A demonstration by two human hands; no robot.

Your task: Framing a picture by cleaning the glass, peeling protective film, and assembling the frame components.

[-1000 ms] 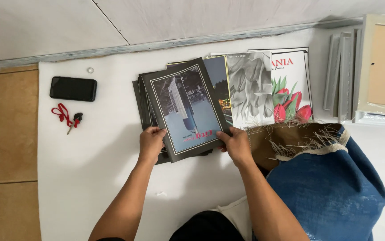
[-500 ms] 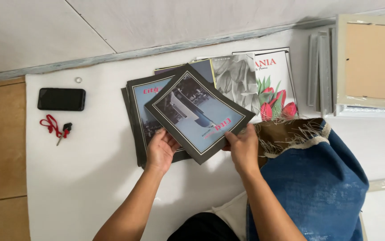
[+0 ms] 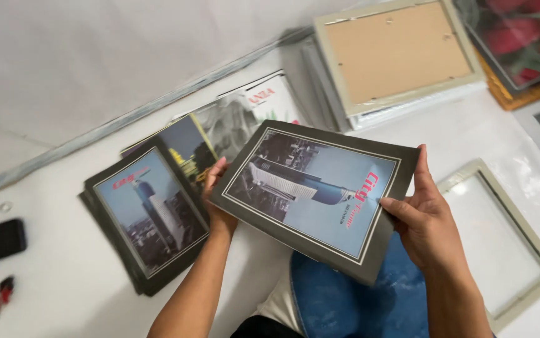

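We hold a dark-matted tower print (image 3: 317,191) lifted over our blue-jeaned knee (image 3: 351,300), our right hand (image 3: 429,222) pinching its three o'clock edge, our left hand (image 3: 216,194) gripping its nine o'clock edge. Beyond at nine o'clock lies a stack of prints (image 3: 148,219); at one o'clock, an upturned frame (image 3: 398,53)

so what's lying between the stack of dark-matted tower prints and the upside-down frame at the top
In the head view, fanned-out prints lie between the stack and the upturned frame, including a grey picture and a white-bordered one.
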